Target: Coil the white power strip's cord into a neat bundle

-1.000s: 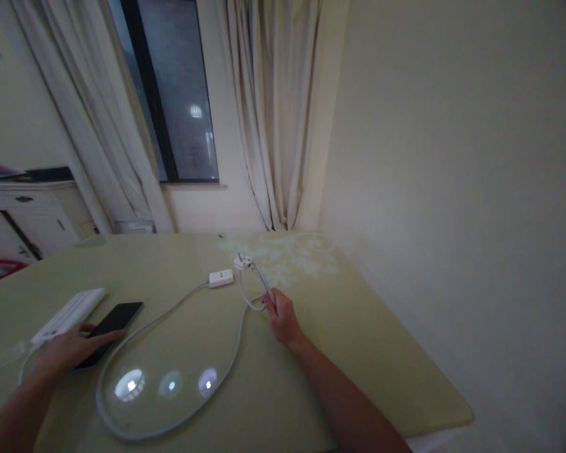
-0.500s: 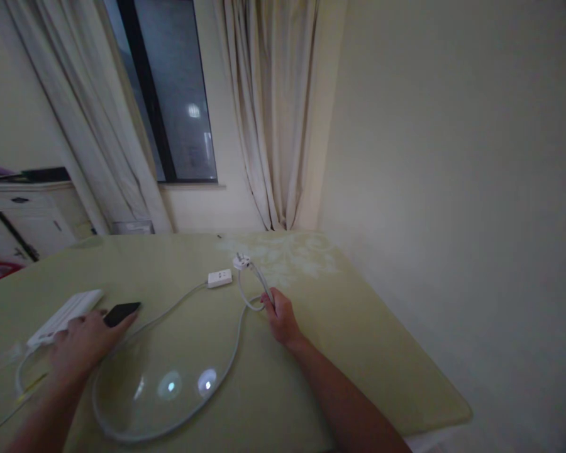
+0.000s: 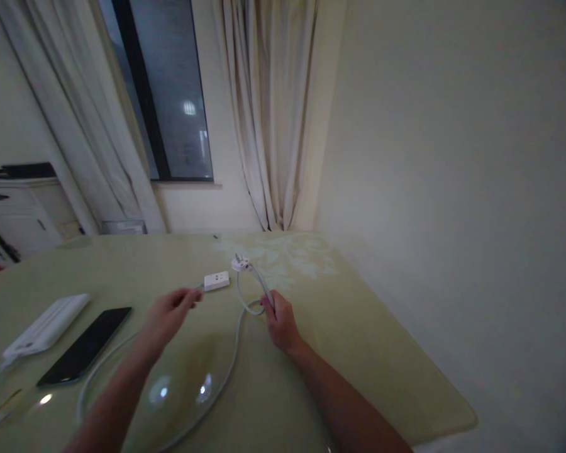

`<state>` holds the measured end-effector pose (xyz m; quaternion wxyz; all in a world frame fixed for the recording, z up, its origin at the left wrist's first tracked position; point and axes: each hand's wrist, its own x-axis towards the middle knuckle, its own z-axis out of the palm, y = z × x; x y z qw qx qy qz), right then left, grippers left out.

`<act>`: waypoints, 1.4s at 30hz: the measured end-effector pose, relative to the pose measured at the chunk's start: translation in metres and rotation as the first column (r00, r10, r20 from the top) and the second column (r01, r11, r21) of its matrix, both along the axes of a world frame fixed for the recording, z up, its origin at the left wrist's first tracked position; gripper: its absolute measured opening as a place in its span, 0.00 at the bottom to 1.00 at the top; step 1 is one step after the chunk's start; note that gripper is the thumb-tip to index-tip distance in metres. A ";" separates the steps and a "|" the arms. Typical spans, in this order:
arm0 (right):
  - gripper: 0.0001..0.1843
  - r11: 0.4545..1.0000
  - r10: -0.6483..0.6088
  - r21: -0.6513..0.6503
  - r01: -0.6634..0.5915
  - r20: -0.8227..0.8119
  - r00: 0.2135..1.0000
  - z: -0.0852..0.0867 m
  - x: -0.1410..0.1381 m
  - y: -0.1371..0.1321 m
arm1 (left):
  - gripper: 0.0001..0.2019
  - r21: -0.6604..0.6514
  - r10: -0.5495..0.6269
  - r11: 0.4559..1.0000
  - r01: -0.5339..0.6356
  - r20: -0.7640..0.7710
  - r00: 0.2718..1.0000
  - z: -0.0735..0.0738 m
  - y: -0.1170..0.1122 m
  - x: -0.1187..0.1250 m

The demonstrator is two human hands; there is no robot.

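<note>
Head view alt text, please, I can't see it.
Right hand grips a looped white cord near its white pronged plug; left hand is beside a small white rectangular socket block, contact unclear. A flat black phone and long white slab lie at left on the pale green tabletop.

We see a dark-framed window [image 3: 172, 82] between pale curtains [image 3: 278, 119], a white cabinet [image 3: 19, 223] at our left, a plain wall [image 3: 453, 176] at our right

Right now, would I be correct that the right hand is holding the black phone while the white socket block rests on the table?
Not quite: the head view shows the right hand holding a pale cable, not the black phone; the white socket block does rest on the table.
</note>
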<state>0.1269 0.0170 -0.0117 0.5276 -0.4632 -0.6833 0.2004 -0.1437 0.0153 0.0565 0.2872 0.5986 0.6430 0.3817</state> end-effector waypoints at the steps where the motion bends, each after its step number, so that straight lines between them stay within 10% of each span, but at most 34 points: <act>1: 0.19 1.000 0.001 0.001 -0.001 0.011 1.000 0.000 0.000 -0.001 | 0.29 0.036 -0.115 0.993 0.110 0.197 0.974 0.000 -0.003 0.032; 7: 0.18 0.973 0.220 0.047 -0.228 0.126 0.967 0.003 0.004 -0.009 | 0.25 0.216 -0.254 0.963 0.158 0.550 0.796 -0.020 -0.016 0.163; 16: 0.15 0.949 0.302 0.038 -0.313 0.177 0.937 0.012 -0.003 -0.010 | 0.22 0.185 -0.160 0.983 -0.012 0.883 0.440 -0.019 -0.007 0.127; 25: 0.21 0.997 0.046 -0.040 -0.059 -0.269 0.962 0.007 0.009 -0.005 | 0.17 0.412 -0.251 0.907 0.090 0.356 0.900 -0.022 -0.024 0.130; 31: 0.23 0.999 0.008 -0.040 -0.020 -0.272 0.962 0.026 0.012 -0.020 | 0.13 0.665 -0.077 0.746 -0.020 0.117 0.990 -0.032 -0.027 0.129; 37: 0.28 0.959 0.264 -0.056 -0.278 -0.181 0.948 0.036 0.007 -0.039 | 0.20 0.785 0.078 0.566 0.253 -0.356 0.931 -0.036 -0.017 0.114; 42: 0.30 0.938 0.332 -0.040 -0.345 -0.185 0.925 0.039 0.008 -0.040 | 0.07 0.828 0.119 0.493 0.266 -0.367 0.922 -0.037 -0.013 0.100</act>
